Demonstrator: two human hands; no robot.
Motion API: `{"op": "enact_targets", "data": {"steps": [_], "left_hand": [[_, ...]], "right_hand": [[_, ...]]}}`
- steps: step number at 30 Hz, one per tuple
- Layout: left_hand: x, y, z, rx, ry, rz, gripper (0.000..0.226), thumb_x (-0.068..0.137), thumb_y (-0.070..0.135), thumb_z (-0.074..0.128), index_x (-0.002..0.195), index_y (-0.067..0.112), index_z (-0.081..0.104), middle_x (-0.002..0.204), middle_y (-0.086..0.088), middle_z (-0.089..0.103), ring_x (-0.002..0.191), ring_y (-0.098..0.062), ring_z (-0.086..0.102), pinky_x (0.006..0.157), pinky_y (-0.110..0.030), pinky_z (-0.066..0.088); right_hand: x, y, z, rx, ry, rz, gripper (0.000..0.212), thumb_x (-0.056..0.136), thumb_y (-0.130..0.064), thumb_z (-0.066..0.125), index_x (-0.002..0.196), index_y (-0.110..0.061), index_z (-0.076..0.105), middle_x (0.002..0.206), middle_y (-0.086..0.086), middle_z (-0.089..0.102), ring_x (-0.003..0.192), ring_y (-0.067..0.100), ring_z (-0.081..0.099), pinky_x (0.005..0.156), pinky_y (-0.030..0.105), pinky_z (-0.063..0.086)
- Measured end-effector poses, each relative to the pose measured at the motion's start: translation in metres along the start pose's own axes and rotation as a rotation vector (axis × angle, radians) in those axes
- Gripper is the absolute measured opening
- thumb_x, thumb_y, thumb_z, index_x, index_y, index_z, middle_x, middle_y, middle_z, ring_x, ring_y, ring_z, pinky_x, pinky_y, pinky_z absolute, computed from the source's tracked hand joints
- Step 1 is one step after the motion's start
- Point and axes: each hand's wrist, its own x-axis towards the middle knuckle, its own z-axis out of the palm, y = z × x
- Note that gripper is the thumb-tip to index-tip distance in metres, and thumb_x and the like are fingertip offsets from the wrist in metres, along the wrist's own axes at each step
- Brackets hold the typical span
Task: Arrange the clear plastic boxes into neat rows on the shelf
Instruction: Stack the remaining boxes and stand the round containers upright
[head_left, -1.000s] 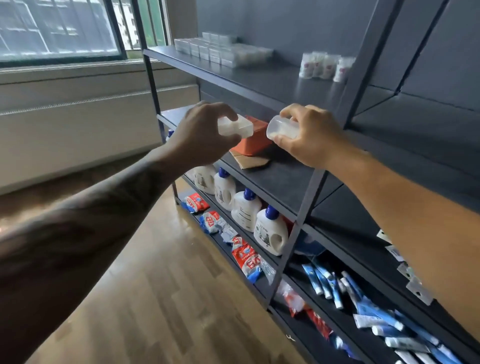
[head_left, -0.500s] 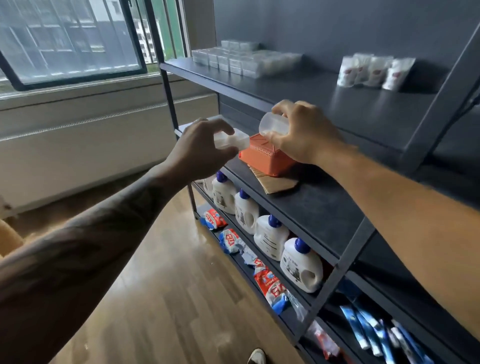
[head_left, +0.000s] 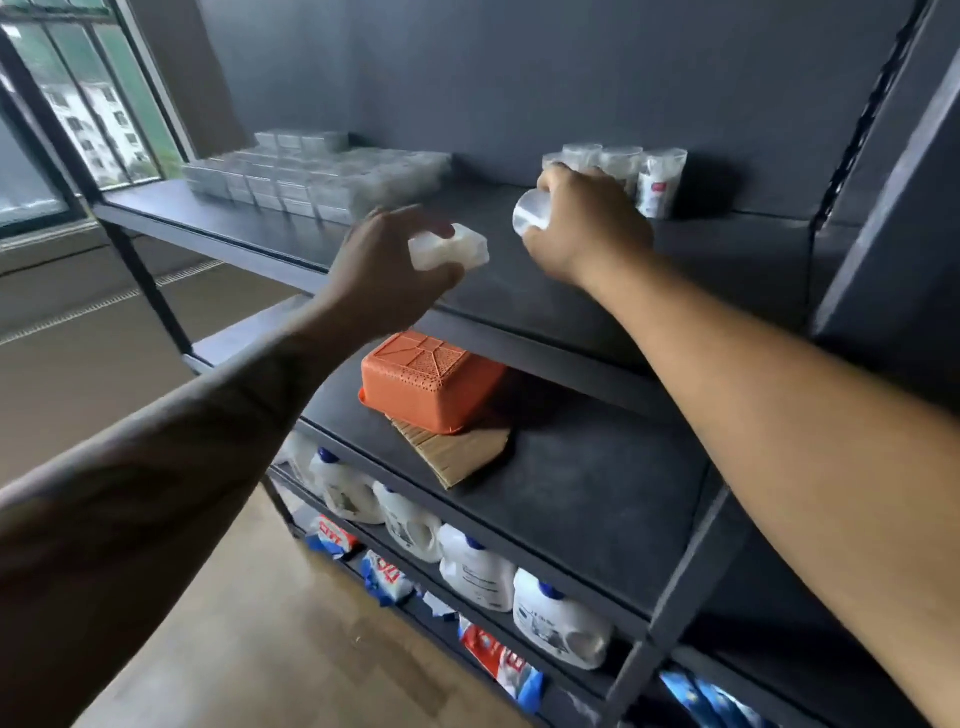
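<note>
Our left hand (head_left: 387, 260) has its grip curled round a clear plastic box (head_left: 449, 252); our right hand (head_left: 584, 228) grips another clear box (head_left: 531, 218) over the top shelf (head_left: 727, 260); stacked boxes (head_left: 311, 179) at ten o'clock, white pouches (head_left: 657, 182) at one; orange basket (head_left: 428, 387) below.

I'm seeing orange basket (head_left: 434, 382) lying upside down on middle shelf board, resting on cardboard piece (head_left: 454, 451) sticking out beneath it. White pouches (head_left: 655, 183) standing in cluster at back of top board, against dark wall. White detergent jugs (head_left: 474, 571) with blue caps lining up on lower board. Red-and-blue packets (head_left: 387, 574) lying below them. Window (head_left: 78, 119) showing at left, wood floor (head_left: 249, 649) running underneath.
</note>
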Motion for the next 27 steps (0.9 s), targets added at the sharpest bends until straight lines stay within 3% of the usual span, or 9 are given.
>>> {"op": "enact_targets", "data": {"steps": [5, 11, 14, 20, 24, 27], "left_hand": [[0.046, -0.01, 0.03, -0.09, -0.054, 0.077, 0.041, 0.079, 0.05, 0.075, 0.116, 0.035, 0.07, 0.12, 0.003, 0.067, 0.103, -0.017, 0.059, 0.086, -0.031, 0.042], [0.095, -0.022, 0.051, -0.159, -0.132, 0.191, 0.039, 0.085, 0.042, 0.078, 0.12, 0.029, 0.07, 0.121, 0.0, 0.062, 0.103, -0.015, 0.053, 0.086, -0.025, 0.035], [0.115, -0.03, 0.053, -0.209, -0.176, 0.226, 0.039, 0.085, 0.04, 0.077, 0.122, 0.028, 0.07, 0.124, -0.003, 0.064, 0.113, -0.022, 0.058, 0.086, -0.025, 0.035], [0.145, -0.059, 0.051, -0.271, -0.246, 0.356, 0.038, 0.086, 0.039, 0.077, 0.121, 0.028, 0.07, 0.119, -0.007, 0.064, 0.111, -0.025, 0.059, 0.088, -0.028, 0.041], [0.158, -0.081, 0.046, -0.333, -0.279, 0.423, 0.043, 0.085, 0.038, 0.077, 0.126, 0.027, 0.067, 0.121, -0.005, 0.065, 0.114, -0.023, 0.06, 0.087, -0.025, 0.039], [0.167, -0.102, 0.039, -0.372, -0.294, 0.456, 0.044, 0.085, 0.038, 0.077, 0.127, 0.028, 0.066, 0.122, -0.002, 0.064, 0.113, -0.019, 0.06, 0.088, -0.023, 0.038]], "right_hand": [[0.019, 0.017, 0.008, -0.142, 0.006, 0.145, 0.044, 0.093, -0.027, 0.062, 0.135, -0.018, 0.051, 0.138, 0.011, 0.053, 0.127, 0.037, 0.053, 0.078, 0.04, 0.037], [0.046, 0.026, 0.018, -0.215, 0.045, 0.238, 0.042, 0.092, -0.028, 0.062, 0.132, -0.02, 0.052, 0.135, 0.011, 0.055, 0.124, 0.039, 0.055, 0.093, 0.047, 0.052], [0.057, 0.025, 0.024, -0.269, 0.044, 0.31, 0.041, 0.093, -0.031, 0.064, 0.13, -0.018, 0.053, 0.133, 0.012, 0.056, 0.121, 0.04, 0.056, 0.092, 0.047, 0.053], [0.06, 0.024, 0.036, -0.334, 0.017, 0.413, 0.044, 0.092, -0.045, 0.064, 0.127, -0.019, 0.056, 0.13, 0.011, 0.059, 0.116, 0.039, 0.058, 0.086, 0.046, 0.053], [0.059, 0.004, 0.034, -0.414, 0.077, 0.466, 0.05, 0.087, -0.053, 0.063, 0.129, -0.026, 0.058, 0.134, 0.011, 0.055, 0.117, 0.042, 0.056, 0.094, 0.051, 0.051], [0.063, -0.022, 0.03, -0.433, 0.172, 0.466, 0.041, 0.087, -0.047, 0.063, 0.121, -0.025, 0.063, 0.128, 0.012, 0.057, 0.113, 0.043, 0.058, 0.095, 0.05, 0.05]]}}
